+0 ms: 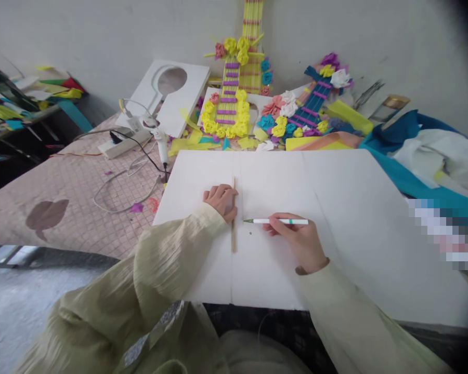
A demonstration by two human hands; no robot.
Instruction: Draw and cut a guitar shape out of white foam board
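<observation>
A large white board (273, 176) lies flat before me, with faint long lines running across it from back to front. My left hand (221, 201) presses a thin wooden stick (234, 240) against the board, its fingers bent and bearing on the stick's upper half. In my right hand (296, 236) is a white pen (296, 222) with a green band, pinched between thumb and fingers. Its dark green tip points left and sits just right of the stick. Whether the tip touches the board I cannot tell. A small dark speck shows on the board below the pen.
Behind the board stand paper-flower decorations (226, 111) among coloured scraps. At the left lie a glue gun (161, 145), a power strip (120, 144) and loose cables. A white panel with a round hole (195, 88) leans at the back. Blue and white paper (448, 156) heaps at the right.
</observation>
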